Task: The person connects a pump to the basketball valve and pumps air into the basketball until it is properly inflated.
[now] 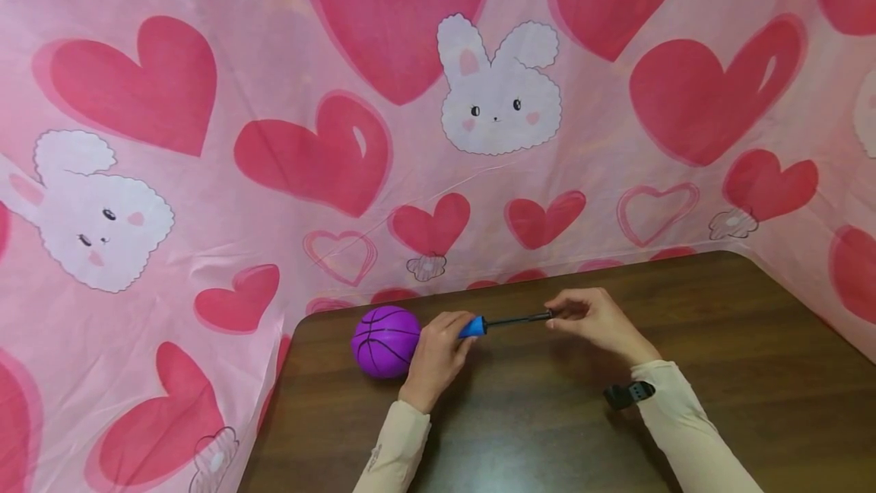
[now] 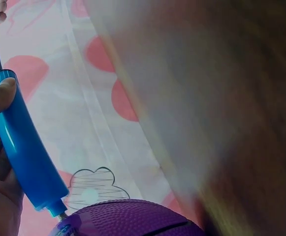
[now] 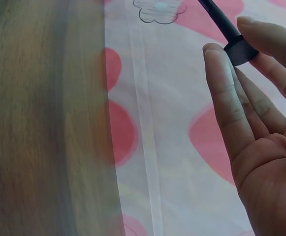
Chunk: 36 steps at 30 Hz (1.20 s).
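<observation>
A blue hand pump is gripped around its barrel by my left hand. In the left wrist view its needle end meets the purple basketball, which sits on the table at the left. The black pump rod is drawn far out of the barrel toward the right. At the rod's end, my right hand pinches the black knob between thumb and fingers. My left fingers hide part of the barrel in the head view.
The brown wooden table has rounded back corners. A pink cloth with hearts and rabbit faces hangs behind it and along its sides. A black strap-like device is at the right wrist.
</observation>
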{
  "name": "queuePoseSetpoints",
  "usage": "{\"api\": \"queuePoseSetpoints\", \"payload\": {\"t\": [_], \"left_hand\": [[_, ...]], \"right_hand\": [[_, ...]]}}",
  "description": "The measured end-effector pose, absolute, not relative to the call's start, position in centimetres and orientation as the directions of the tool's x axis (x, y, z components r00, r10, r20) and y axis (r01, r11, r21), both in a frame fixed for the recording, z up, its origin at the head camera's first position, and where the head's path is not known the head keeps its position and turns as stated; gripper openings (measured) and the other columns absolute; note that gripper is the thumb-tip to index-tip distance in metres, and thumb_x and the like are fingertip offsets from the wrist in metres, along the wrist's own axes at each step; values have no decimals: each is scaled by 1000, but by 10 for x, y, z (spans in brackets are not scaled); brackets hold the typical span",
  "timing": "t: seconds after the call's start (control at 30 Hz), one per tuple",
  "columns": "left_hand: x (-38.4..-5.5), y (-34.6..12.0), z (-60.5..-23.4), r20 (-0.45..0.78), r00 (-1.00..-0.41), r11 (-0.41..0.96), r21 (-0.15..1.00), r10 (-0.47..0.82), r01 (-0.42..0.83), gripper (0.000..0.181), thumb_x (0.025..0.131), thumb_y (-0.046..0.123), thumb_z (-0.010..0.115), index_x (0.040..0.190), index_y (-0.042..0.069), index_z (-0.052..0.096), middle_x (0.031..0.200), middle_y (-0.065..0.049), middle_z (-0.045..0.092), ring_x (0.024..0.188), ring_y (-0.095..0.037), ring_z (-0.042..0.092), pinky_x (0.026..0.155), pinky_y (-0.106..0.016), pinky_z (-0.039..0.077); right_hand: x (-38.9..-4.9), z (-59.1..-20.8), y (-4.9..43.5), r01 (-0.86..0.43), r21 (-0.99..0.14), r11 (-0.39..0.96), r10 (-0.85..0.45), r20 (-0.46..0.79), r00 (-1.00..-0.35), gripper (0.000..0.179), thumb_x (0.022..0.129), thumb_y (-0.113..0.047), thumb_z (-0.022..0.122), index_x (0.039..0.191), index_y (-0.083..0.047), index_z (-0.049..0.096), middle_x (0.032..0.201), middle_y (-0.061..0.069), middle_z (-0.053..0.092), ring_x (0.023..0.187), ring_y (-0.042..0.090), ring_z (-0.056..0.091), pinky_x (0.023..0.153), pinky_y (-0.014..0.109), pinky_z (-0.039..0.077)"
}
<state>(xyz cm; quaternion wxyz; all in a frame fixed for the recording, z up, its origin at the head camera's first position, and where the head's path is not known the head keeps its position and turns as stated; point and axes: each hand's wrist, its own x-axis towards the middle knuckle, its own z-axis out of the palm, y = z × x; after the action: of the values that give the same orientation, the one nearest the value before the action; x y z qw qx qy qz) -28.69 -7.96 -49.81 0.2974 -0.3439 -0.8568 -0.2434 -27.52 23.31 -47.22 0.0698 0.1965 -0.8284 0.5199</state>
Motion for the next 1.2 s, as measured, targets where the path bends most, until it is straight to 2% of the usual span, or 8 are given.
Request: {"api": "queuePoseSetpoints", "payload": {"t": [0.4, 0.77, 0.97, 1.2], "left_hand": [[-287, -80, -499, 673, -572, 639, 189, 469, 746, 34, 85, 11, 87, 117, 6, 76, 116, -5, 77, 106, -21, 74, 95, -36, 62], [-287, -79, -496, 679, -572, 647, 186, 460, 740, 32, 84, 11, 87, 115, 8, 76, 112, -3, 78, 104, -18, 74, 94, -34, 62], [-286, -78, -496, 643, -600, 650, 202, 476, 732, 31, 89, 15, 84, 118, 9, 76, 114, -2, 78, 104, -16, 73, 95, -31, 61], [-286, -78, -498, 636, -600, 649, 198, 485, 734, 32, 89, 16, 84, 119, 11, 75, 114, -1, 77, 105, -16, 73, 97, -31, 61]], "right_hand": [[-282, -479, 208, -393, -840, 373, -273, 306, -912, 23, 86, -14, 86, 107, -10, 80, 102, 12, 80, 81, 8, 74, 78, 20, 61], [-293, -482, 166, -455, -825, 335, -305, 362, -881, 23, 84, -9, 86, 107, -10, 81, 100, 10, 80, 79, 7, 74, 78, 22, 62], [-294, -484, 159, -433, -837, 335, -319, 332, -888, 24, 84, -11, 87, 108, -9, 81, 99, 10, 80, 79, 9, 73, 77, 22, 62], [-297, -489, 160, -422, -838, 345, -320, 318, -892, 27, 85, -12, 87, 108, -3, 79, 99, 9, 79, 78, 9, 74, 77, 21, 61]]}}
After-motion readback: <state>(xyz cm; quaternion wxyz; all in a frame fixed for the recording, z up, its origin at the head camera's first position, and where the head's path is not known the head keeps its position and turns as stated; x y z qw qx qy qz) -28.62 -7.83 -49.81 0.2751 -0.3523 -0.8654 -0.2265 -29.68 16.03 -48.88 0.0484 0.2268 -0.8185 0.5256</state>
